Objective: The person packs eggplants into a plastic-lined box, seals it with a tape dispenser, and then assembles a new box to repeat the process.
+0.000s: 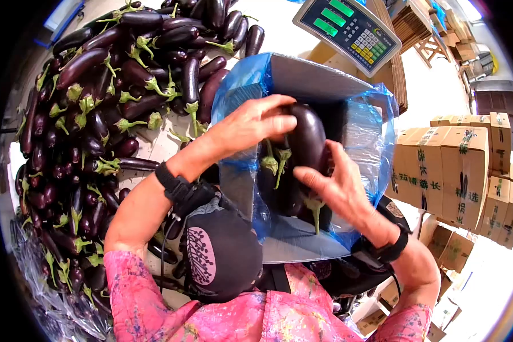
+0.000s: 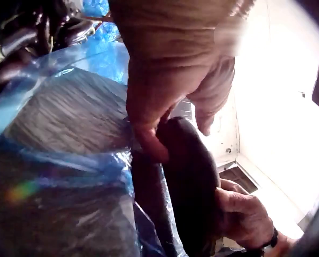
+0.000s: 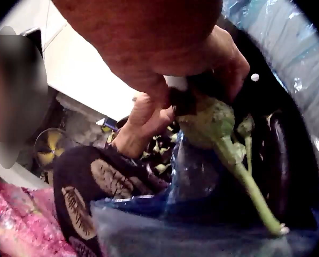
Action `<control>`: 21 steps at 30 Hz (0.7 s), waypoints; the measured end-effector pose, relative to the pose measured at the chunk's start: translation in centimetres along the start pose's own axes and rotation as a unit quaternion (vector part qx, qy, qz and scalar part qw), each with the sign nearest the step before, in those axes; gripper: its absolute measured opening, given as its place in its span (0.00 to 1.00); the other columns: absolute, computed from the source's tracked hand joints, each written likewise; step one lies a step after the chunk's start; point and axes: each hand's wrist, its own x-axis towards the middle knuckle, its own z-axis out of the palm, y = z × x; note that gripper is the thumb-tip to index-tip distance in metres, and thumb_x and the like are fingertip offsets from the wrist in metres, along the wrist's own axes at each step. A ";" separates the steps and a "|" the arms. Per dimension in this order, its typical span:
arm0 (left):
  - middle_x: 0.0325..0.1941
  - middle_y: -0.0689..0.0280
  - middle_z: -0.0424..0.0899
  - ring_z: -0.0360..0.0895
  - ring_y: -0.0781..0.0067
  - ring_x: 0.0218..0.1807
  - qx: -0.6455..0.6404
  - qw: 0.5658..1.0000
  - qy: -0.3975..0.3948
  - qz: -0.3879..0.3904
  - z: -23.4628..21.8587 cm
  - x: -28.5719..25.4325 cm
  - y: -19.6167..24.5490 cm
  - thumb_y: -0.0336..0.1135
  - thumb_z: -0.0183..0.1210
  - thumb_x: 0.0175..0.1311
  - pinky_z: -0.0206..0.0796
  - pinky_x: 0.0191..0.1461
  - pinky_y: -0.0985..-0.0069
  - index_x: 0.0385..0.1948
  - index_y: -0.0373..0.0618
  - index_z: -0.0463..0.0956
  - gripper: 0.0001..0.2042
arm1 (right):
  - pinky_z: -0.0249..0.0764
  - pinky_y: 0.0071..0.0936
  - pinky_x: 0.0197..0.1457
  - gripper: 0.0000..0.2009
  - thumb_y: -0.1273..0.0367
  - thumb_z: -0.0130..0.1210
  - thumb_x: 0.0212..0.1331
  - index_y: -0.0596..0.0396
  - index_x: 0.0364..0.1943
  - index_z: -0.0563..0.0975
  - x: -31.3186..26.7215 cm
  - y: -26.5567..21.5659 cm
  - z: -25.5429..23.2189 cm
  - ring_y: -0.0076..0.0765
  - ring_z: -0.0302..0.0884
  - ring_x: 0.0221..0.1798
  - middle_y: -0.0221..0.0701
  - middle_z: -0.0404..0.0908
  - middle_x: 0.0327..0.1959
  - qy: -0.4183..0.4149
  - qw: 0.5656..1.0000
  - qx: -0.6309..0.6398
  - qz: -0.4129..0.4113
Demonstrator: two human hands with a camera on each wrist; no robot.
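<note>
A large dark eggplant (image 1: 308, 131) is held between both hands over a carton (image 1: 319, 65) lined with blue plastic film. My left hand (image 1: 253, 122) grips its blunt end, thumb on one side and fingers on the other. Around the lower part, near the green cap and stem (image 3: 207, 126), my right hand (image 1: 345, 185) curls its thumb and fingers. More eggplants lie inside the carton, two green stems (image 1: 276, 162) showing beside the held one. The left wrist view shows the blunt end (image 2: 183, 139) between the left thumb and fingers.
A big heap of eggplants (image 1: 97, 114) covers the left side. A scale display (image 1: 347, 34) stands behind the carton, with flattened cardboard (image 1: 402, 68) near it. Printed cartons (image 1: 439, 165) are stacked at the right. The film-covered carton wall (image 2: 68, 118) rises beside the left hand.
</note>
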 end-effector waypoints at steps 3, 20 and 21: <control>0.50 0.52 0.82 0.82 0.59 0.49 0.395 0.901 0.084 0.161 0.5 2.2 -1.1 0.34 0.58 0.67 0.75 0.53 0.66 0.56 0.31 0.73 0.19 | 0.78 0.34 0.49 0.41 0.51 0.71 0.51 0.70 0.59 0.68 1.5 0.8 -0.4 0.40 0.82 0.46 0.47 0.82 0.43 0.051 0.994 -0.096 0.033; 0.52 0.57 0.80 0.70 0.52 0.60 0.606 0.776 -0.084 0.153 3.0 1.6 -2.6 0.44 0.53 0.64 0.57 0.62 0.54 0.51 0.49 0.79 0.17 | 0.70 0.42 0.59 0.40 0.73 0.74 0.42 0.62 0.64 0.65 -6.9 -3.0 -2.0 0.55 0.70 0.56 0.51 0.67 0.56 0.091 0.978 -0.080 -0.168; 0.47 0.59 0.82 0.74 0.54 0.56 0.607 0.769 -0.056 0.193 2.8 1.4 -2.8 0.43 0.54 0.63 0.61 0.58 0.56 0.48 0.49 0.81 0.16 | 0.72 0.41 0.58 0.40 0.72 0.74 0.43 0.61 0.63 0.66 -7.1 -3.4 -2.2 0.54 0.71 0.56 0.50 0.69 0.55 0.088 0.979 -0.079 -0.163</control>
